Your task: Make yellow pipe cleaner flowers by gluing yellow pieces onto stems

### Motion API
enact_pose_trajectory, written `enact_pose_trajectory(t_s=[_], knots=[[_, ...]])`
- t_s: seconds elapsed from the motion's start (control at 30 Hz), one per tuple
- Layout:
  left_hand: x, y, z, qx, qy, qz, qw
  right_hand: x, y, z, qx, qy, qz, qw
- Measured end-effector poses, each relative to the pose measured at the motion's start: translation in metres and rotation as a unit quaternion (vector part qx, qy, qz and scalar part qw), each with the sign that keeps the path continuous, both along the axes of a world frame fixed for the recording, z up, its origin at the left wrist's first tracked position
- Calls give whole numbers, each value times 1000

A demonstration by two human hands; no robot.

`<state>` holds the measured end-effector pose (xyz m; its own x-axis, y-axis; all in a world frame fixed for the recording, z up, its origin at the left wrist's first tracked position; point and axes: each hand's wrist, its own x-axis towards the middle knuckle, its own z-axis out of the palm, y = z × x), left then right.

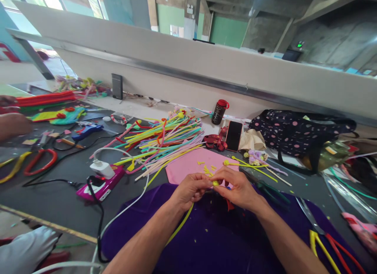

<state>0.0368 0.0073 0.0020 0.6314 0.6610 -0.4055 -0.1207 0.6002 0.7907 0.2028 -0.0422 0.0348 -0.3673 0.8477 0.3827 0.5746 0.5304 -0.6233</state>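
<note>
My left hand point(191, 191) is closed in a pinch, with a long yellow chenille stem point(182, 224) trailing below it toward my lap. Against its fingertips, my right hand point(235, 187) is closed on a small yellow fuzzy piece point(216, 183). Whether that piece is joined to the stem is hidden by the fingers. Just beyond the hands, short yellow clippings point(207, 170) lie on a pink sheet point(184, 168). Several yellow stems point(253, 164) rest to the right of the sheet. A purple cloth point(188, 246) spreads beneath both forearms, dotted with yellow bits.
A pile of coloured chenille stems point(165, 136) lies behind the sheet. Scissors point(316, 225) and dark-handled pliers point(271, 191) sit at right. A magenta power strip point(113, 183) with cables stands at left. Farther back are a phone point(234, 136), a bottle point(218, 113) and another person's arm point(14, 126).
</note>
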Motion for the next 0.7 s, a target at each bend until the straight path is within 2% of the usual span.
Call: enact_pose_trajectory(t_s=[0.37, 0.57, 0.7], knots=[[2, -1, -4, -1, -4, 14, 1000, -1, 0, 1, -1, 6, 7, 1000], [3, -1, -5, 20, 5, 30, 999, -4, 0, -3, -17, 1, -25, 1000], [3, -2, -3, 44, 13, 46, 998, -6, 0, -2, -51, 27, -51, 997]])
